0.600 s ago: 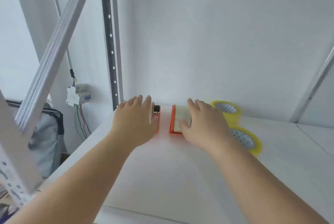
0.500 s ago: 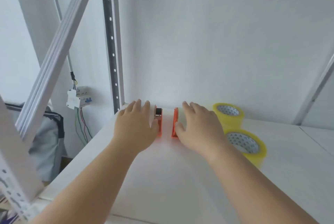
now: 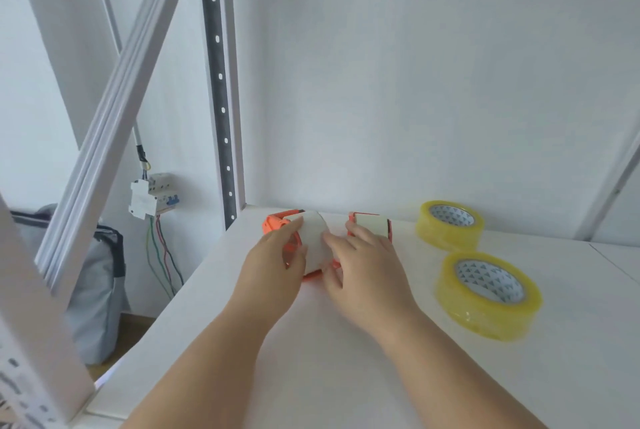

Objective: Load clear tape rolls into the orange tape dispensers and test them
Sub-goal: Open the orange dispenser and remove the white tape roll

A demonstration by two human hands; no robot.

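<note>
the near orange dispenser (image 3: pixel 304 248) sits on the white table (image 3: pixel 346 359) at the back left; it looks like light, rigid, smooth plastic, best taken by its flat side plates. the left hand (image 3: pixel 273 272) grips its left side and the right hand (image 3: pixel 363 276) pinches its right edge, both forearms stretched forward. the second dispenser (image 3: pixel 372 224) and two tape rolls (image 3: pixel 488 293) lie untouched to the right.
</note>
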